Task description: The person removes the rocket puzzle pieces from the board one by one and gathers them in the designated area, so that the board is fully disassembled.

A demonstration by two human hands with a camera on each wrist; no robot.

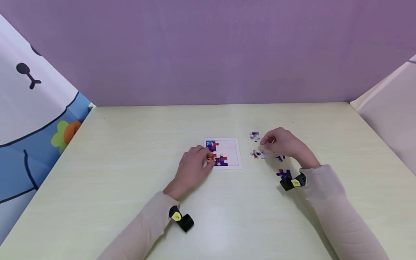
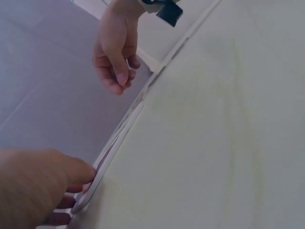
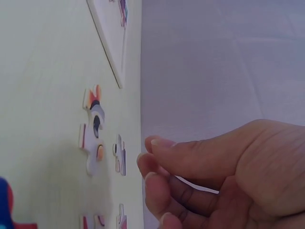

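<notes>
A white puzzle tray [image 1: 231,148] lies mid-table, with blue, red and orange pieces [image 1: 217,159] fitted along its left side. My left hand [image 1: 208,159] rests at the tray's left edge, its straight fingertips touching an orange piece [image 1: 211,157] there. In the left wrist view the left hand [image 2: 43,186] meets the tray's rim [image 2: 114,152]. My right hand [image 1: 264,146] hovers to the right of the tray, fingers curled, pinching a pale puzzle piece [image 1: 263,148] that is mostly hidden. In the right wrist view the right hand [image 3: 157,162] is just above a loose orange-and-black piece [image 3: 93,129].
Loose pieces lie right of the tray: one [image 1: 255,136] at the back, one [image 1: 280,157] under my right hand, a blue one [image 1: 285,174] by my right wrist. A purple wall backs the pale green table [image 1: 130,151]; a cartoon panel [image 1: 29,108] stands at the left.
</notes>
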